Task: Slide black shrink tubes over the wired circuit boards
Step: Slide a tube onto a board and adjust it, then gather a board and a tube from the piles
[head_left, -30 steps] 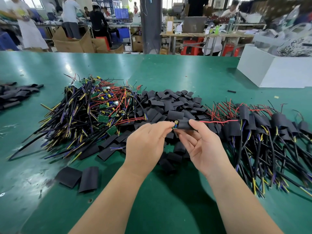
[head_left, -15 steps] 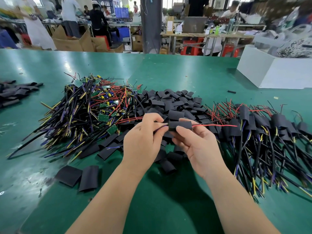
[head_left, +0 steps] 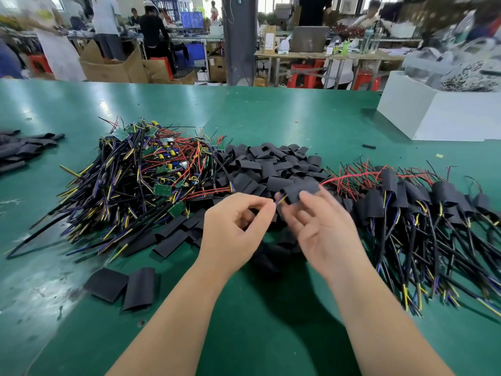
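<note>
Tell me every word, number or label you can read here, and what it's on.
Nothing here can be read.
White label on the brown carton: too blurred.
Yellow print on a far person's white clothes: too blurred.
Green circuit boards: markings too small.
Black shrink tubes: no print visible.

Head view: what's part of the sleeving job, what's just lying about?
Job: left hand, right hand, held black shrink tube, yellow wire tail, loose black tube pile, bare green wired-board heap, sleeved-board heap.
Lying about: white rectangular box, stray black stub.
</note>
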`<act>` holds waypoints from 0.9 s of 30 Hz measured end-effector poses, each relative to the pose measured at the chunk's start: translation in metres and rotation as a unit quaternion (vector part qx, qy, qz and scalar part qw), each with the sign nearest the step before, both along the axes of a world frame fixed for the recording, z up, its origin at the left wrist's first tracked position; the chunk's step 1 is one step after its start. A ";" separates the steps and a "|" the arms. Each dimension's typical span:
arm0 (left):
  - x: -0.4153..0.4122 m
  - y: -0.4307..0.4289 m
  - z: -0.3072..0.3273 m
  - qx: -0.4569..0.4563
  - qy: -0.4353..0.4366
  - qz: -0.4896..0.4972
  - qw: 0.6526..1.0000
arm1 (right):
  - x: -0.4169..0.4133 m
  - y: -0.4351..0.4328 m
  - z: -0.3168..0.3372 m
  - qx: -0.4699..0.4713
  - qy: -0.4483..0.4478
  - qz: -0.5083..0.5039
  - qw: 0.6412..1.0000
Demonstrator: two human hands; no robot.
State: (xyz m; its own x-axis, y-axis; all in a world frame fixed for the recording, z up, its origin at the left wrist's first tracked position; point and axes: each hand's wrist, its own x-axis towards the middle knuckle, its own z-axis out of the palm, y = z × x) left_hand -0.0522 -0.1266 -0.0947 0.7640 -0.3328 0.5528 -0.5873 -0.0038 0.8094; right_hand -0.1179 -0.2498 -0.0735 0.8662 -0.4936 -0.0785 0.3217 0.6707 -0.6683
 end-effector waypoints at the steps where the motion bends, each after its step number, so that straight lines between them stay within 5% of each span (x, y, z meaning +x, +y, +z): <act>1: 0.000 0.000 0.000 -0.010 0.046 -0.017 0.999 | -0.001 -0.006 0.003 0.019 -0.012 -0.021 1.000; 5: 0.013 0.007 -0.002 0.015 0.072 0.076 0.994 | -0.013 -0.035 0.013 0.021 -0.053 -0.101 0.993; 9: 0.039 0.023 -0.012 0.219 -0.048 0.267 0.937 | -0.021 -0.049 0.016 -0.165 -0.004 -0.258 0.952; 10: 0.043 0.027 -0.015 0.260 -0.037 0.303 0.916 | -0.023 -0.053 0.016 -0.258 0.050 -0.316 0.912; 13: 0.048 0.035 -0.019 0.326 0.011 0.353 0.877 | -0.027 -0.066 0.006 -0.549 0.243 -0.369 0.709; 16: 0.051 0.039 -0.020 0.370 0.033 0.353 0.859 | -0.025 -0.070 -0.004 -0.622 0.391 -0.298 0.609; 18: 0.053 0.042 -0.018 0.377 0.012 0.363 0.852 | -0.022 -0.064 -0.007 -0.632 0.390 -0.303 0.597; 21: 0.055 0.045 -0.016 0.365 -0.015 0.370 0.854 | -0.016 -0.047 -0.007 -0.669 0.286 -0.284 0.624; 27: 0.061 0.054 -0.015 0.343 0.025 0.386 0.856 | -0.007 -0.020 -0.021 -0.701 0.220 -0.168 0.657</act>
State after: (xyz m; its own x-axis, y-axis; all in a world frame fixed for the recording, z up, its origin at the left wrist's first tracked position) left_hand 0.0085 -0.0727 -0.1095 0.9199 0.0493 0.3890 -0.1592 -0.8596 0.4855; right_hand -0.1250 -0.2694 -0.0949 0.7355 -0.5056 0.4510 -0.1369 -0.7629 -0.6319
